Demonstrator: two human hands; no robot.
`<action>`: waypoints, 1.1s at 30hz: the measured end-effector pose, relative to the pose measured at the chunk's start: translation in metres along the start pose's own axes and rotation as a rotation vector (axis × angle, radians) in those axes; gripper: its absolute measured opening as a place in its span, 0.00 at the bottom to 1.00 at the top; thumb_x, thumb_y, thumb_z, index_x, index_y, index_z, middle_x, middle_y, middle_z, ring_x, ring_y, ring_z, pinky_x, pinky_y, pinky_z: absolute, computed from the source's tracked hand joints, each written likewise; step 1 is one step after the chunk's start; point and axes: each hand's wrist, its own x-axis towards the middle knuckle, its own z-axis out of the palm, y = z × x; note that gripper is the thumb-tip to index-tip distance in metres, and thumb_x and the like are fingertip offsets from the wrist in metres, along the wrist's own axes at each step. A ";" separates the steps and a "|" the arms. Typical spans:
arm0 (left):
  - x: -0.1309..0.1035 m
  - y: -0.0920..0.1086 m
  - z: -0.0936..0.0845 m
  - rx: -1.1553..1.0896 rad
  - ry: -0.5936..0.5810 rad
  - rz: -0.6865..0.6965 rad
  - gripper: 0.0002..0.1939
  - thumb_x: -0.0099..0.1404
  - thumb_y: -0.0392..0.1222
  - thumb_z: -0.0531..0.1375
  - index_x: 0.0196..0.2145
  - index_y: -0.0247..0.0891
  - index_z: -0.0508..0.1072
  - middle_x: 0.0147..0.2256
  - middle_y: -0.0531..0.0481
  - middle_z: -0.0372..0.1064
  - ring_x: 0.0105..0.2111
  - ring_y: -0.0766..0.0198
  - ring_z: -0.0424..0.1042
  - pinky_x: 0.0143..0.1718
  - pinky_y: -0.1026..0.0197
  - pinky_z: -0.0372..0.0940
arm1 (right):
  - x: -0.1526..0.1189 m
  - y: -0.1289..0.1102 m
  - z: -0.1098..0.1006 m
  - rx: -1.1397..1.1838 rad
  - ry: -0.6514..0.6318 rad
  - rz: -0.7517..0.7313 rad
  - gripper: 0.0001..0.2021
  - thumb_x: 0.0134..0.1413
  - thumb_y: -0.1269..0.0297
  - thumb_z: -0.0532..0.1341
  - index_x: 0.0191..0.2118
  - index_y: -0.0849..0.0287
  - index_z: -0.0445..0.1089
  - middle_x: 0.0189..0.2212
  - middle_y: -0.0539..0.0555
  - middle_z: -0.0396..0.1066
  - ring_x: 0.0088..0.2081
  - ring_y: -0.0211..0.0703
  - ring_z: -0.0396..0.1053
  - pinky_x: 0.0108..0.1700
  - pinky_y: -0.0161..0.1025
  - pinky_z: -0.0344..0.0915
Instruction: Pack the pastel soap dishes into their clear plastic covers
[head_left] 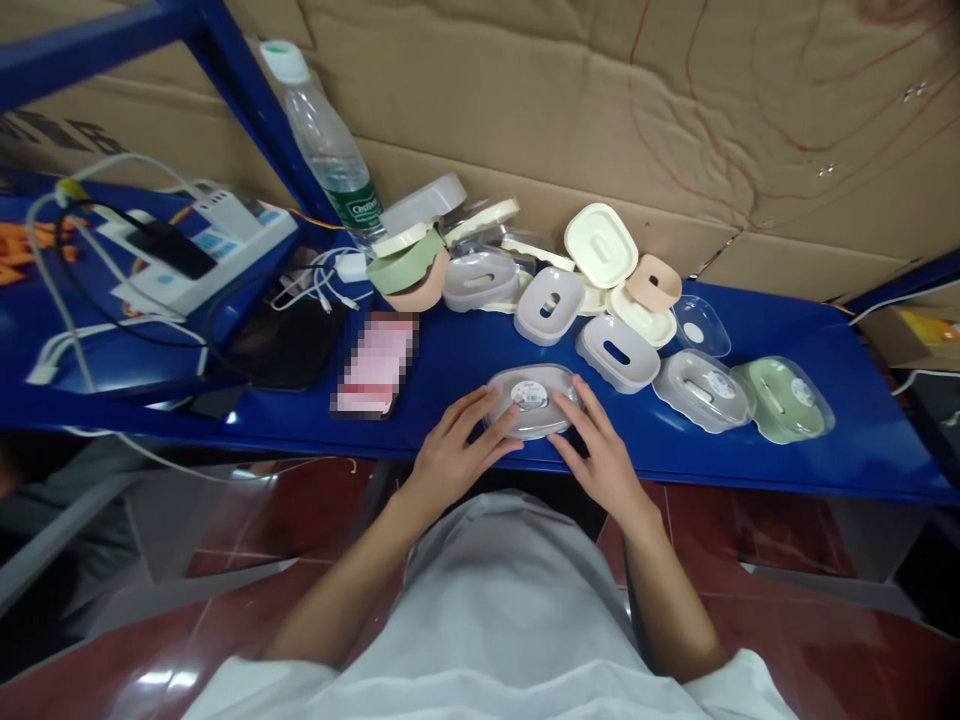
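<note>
A grey soap dish (553, 385) with a clear lid and a round printed sticker lies on the blue shelf near its front edge. My left hand (463, 440) grips it from the left, fingers over the lid and one fingertip near the sticker. On the opposite side my right hand (596, 440) holds the rim between thumb and fingers. Just behind is an uncovered grey dish (630, 365) with an oval slot. To the right sit a lidded grey dish (705, 390) and a lidded green dish (784, 400), both with stickers.
Several cream, grey, green and peach dish parts pile up at the back, including a cream piece (600, 245). A loose clear lid (701, 325) lies right of them. Leftward are a phone (375, 365), a water bottle (326, 150), cables and a power strip (217, 260).
</note>
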 end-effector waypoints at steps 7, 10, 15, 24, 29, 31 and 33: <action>-0.001 -0.005 -0.004 -0.025 -0.041 0.030 0.31 0.66 0.50 0.72 0.64 0.42 0.72 0.57 0.37 0.75 0.59 0.46 0.75 0.57 0.45 0.77 | -0.001 0.000 0.002 -0.055 -0.002 -0.001 0.34 0.74 0.60 0.59 0.78 0.38 0.48 0.79 0.51 0.45 0.77 0.55 0.50 0.76 0.57 0.58; -0.001 -0.007 -0.005 -0.050 -0.041 0.014 0.29 0.68 0.45 0.71 0.64 0.44 0.72 0.56 0.39 0.76 0.59 0.48 0.76 0.57 0.46 0.77 | -0.001 0.000 0.003 -0.081 0.005 -0.010 0.34 0.74 0.60 0.59 0.78 0.38 0.47 0.79 0.51 0.44 0.77 0.55 0.50 0.76 0.57 0.58; -0.004 -0.007 -0.001 -0.072 -0.014 -0.003 0.28 0.68 0.43 0.71 0.64 0.45 0.73 0.57 0.40 0.76 0.59 0.49 0.76 0.58 0.48 0.76 | -0.002 0.000 0.004 -0.114 0.010 -0.024 0.35 0.74 0.60 0.60 0.79 0.38 0.46 0.79 0.52 0.44 0.77 0.55 0.50 0.75 0.58 0.58; -0.008 -0.008 -0.001 -0.083 -0.013 -0.011 0.30 0.68 0.45 0.72 0.65 0.47 0.72 0.56 0.41 0.76 0.58 0.50 0.77 0.57 0.48 0.76 | -0.005 0.000 0.004 -0.137 0.066 -0.100 0.39 0.71 0.63 0.63 0.79 0.37 0.45 0.79 0.54 0.46 0.76 0.59 0.52 0.74 0.61 0.59; -0.011 -0.007 0.000 -0.090 0.013 -0.019 0.28 0.68 0.44 0.71 0.63 0.52 0.74 0.54 0.44 0.78 0.56 0.51 0.78 0.54 0.49 0.78 | -0.006 0.001 0.006 -0.133 0.073 -0.100 0.38 0.72 0.65 0.62 0.78 0.36 0.46 0.79 0.52 0.45 0.76 0.58 0.54 0.74 0.60 0.60; -0.009 -0.006 0.000 -0.101 0.013 -0.028 0.26 0.68 0.43 0.71 0.62 0.51 0.74 0.53 0.44 0.78 0.56 0.51 0.78 0.54 0.48 0.78 | -0.006 0.000 0.006 -0.129 0.076 -0.092 0.37 0.72 0.65 0.61 0.78 0.36 0.47 0.79 0.51 0.46 0.76 0.57 0.54 0.75 0.59 0.60; -0.006 -0.006 -0.001 -0.134 -0.003 -0.053 0.26 0.69 0.42 0.71 0.63 0.49 0.74 0.54 0.42 0.77 0.57 0.50 0.77 0.57 0.46 0.76 | -0.005 0.000 0.006 -0.123 0.072 -0.073 0.37 0.72 0.63 0.62 0.78 0.36 0.48 0.78 0.52 0.47 0.76 0.57 0.54 0.75 0.59 0.60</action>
